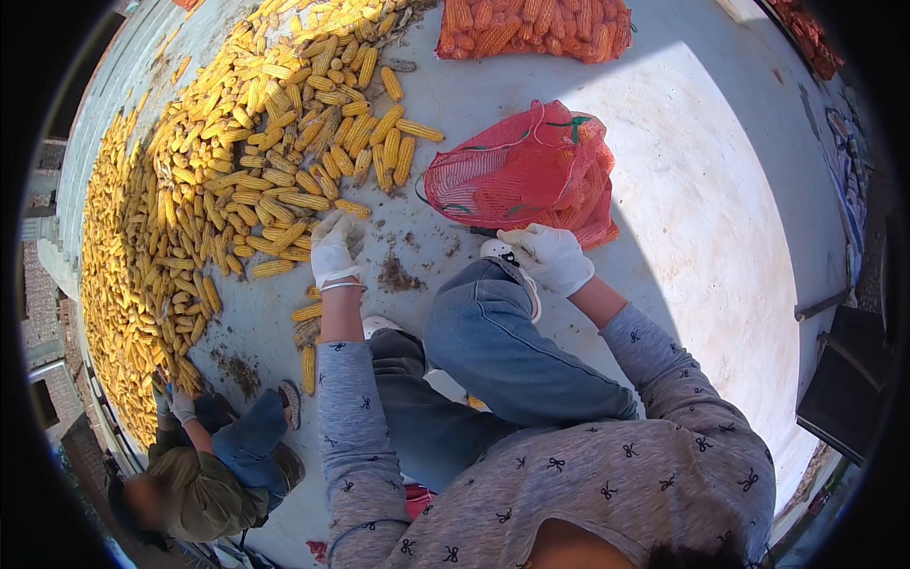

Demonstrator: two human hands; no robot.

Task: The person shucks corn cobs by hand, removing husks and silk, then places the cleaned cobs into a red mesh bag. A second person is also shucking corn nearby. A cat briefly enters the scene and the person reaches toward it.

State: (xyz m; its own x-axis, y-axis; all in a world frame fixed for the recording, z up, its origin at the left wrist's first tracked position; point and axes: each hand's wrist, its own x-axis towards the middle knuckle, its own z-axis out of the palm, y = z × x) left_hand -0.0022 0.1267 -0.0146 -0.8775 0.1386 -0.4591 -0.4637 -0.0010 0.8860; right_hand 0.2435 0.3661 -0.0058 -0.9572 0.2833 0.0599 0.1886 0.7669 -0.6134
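Note:
My left hand (337,247), in a white glove, is raised beside the near edge of a heap of yellow corn cobs (270,156). Its fingers are curled by a single cob (353,208); whether they touch it I cannot tell. My right hand (553,259), also gloved in white, grips a black-handled tool (484,231) whose thin metal tip points left. Just beyond that hand lies a red mesh sack (519,178), its mouth facing left and corn cobs inside it. Green ties show on the mesh.
A full red mesh sack of cobs (533,28) lies farther away. Husk debris (398,274) dots the pale concrete floor (718,178). At lower left a person (206,484) with gloved hands sits by the heap. Loose cobs (308,368) lie left of my legs.

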